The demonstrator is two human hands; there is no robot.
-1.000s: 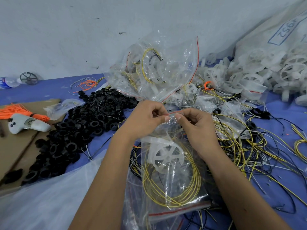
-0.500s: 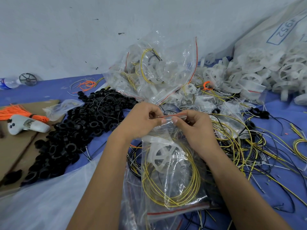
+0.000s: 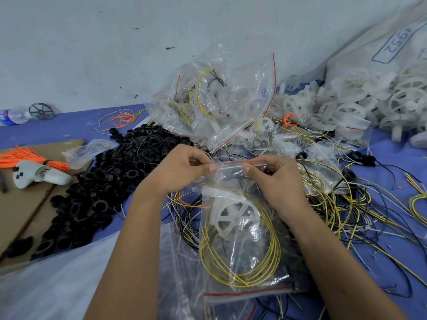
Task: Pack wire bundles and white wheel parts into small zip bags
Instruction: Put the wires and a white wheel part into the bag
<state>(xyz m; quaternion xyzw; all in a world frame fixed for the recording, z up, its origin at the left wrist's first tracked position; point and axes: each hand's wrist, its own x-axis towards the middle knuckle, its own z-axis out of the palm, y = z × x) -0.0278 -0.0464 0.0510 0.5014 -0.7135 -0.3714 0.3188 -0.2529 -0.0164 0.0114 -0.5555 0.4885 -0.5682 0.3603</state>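
Both hands (image 3: 182,168) (image 3: 275,175) pinching zip bag (image 3: 240,239) seal, cluttered blue table (image 3: 392,162), pale wall (image 3: 115,42)

Between my left hand (image 3: 178,169) and right hand (image 3: 277,179) hangs the clear zip bag (image 3: 240,239), yellow wire coil (image 3: 242,264) and white plastic wheel (image 3: 233,215) inside; heaped black plastic rings (image 3: 99,181) lie left, loose white wheels (image 3: 346,107) behind right.

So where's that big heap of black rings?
The black rings are heaped left of the left hand, on the blue table, running beside the brown cardboard.
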